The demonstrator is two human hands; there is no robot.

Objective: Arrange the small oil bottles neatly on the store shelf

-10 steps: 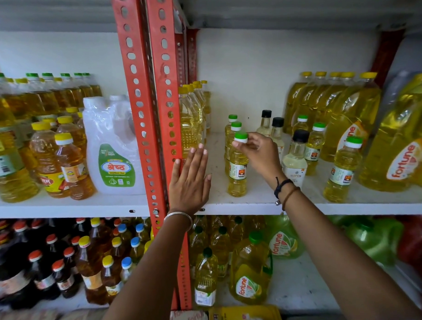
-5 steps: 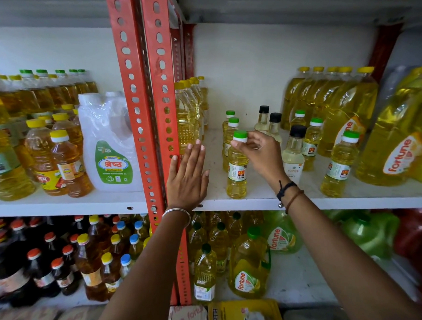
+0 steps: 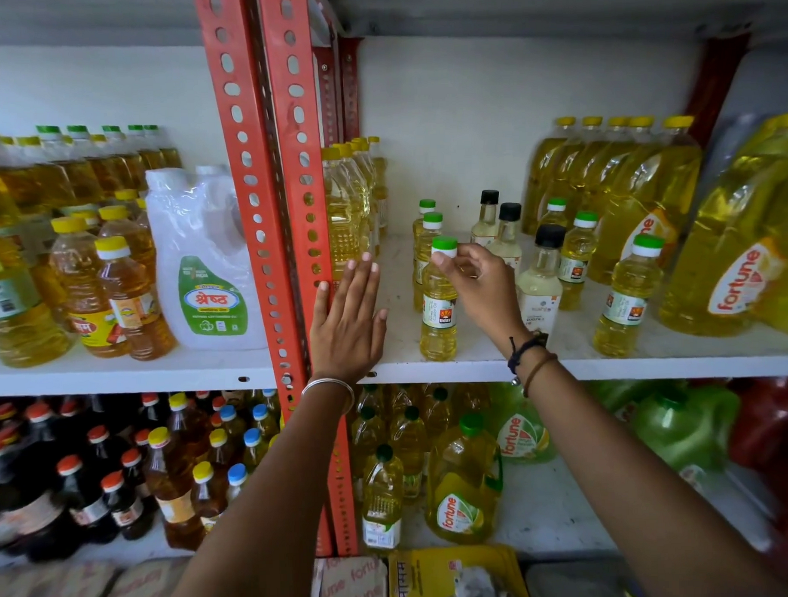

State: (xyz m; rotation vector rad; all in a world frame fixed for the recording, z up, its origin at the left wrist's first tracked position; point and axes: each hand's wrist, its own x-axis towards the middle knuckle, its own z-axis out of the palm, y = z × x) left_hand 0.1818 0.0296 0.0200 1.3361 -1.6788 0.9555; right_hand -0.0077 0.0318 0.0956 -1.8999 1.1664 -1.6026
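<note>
Small oil bottle (image 3: pixel 438 303) with a green cap, head view: we note clear plastic, pale yellow oil filling it to the neck, and a white label band with an orange-red logo low on the body. It stands upright near the front edge of the white shelf (image 3: pixel 430 372), foremost in a short row; two like bottles (image 3: pixel 425 234) stand in line behind it.

Right hand (image 3: pixel 481 286): we see the fingers (image 3: pixel 442 261) closed round the neck just under the cap, thumb on the near side, wrist bearing dark and brown cords. Left hand (image 3: pixel 346 320): flat, fingers straight and slightly spread, holding nothing; the palm rests on the shelf's front left corner, the thumb side against the orange slotted upright (image 3: pixel 291 212). A silver bangle sits on that wrist.

To the right of the held bottle we record three pale bottles with black caps (image 3: pixel 539 284), the nearest just beside the right hand. Further right stand three more green-capped small bottles (image 3: pixel 624 299), staggered toward the back, the front one well apart from the held bottle. Large yellow-capped oil bottles (image 3: pixel 639 200) line the right rear. A white jug (image 3: pixel 203 269) with a green label stands on the shelf bay to the left of the upright.
</note>
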